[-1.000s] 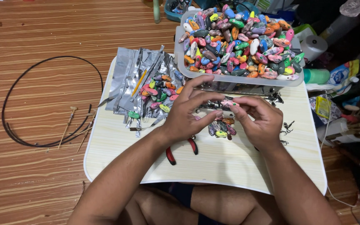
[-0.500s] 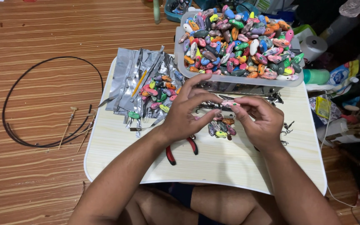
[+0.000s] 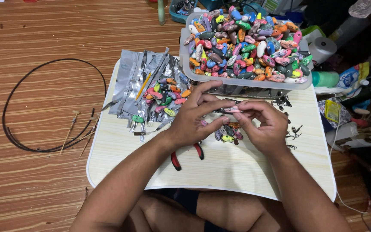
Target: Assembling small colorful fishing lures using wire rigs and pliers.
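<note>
My left hand (image 3: 194, 116) and my right hand (image 3: 263, 124) meet over a pale wooden board (image 3: 220, 167). Both pinch one small pink painted lure body (image 3: 232, 109) between their fingertips. Under the hands lies a small heap of coloured lure bodies (image 3: 227, 134). Red-handled pliers (image 3: 181, 157) lie just below my left wrist, partly hidden by it. A grey tray (image 3: 241, 81) piled with several painted lure bodies stands at the board's far edge.
Silver foil strips (image 3: 138, 81) with a yellow stick and more lure bodies (image 3: 164, 96) lie at the board's far left. Small dark hooks (image 3: 290, 129) sit right of my right hand. A black wire loop (image 3: 52, 103) lies on the wooden floor at left. Bottles and clutter crowd the right.
</note>
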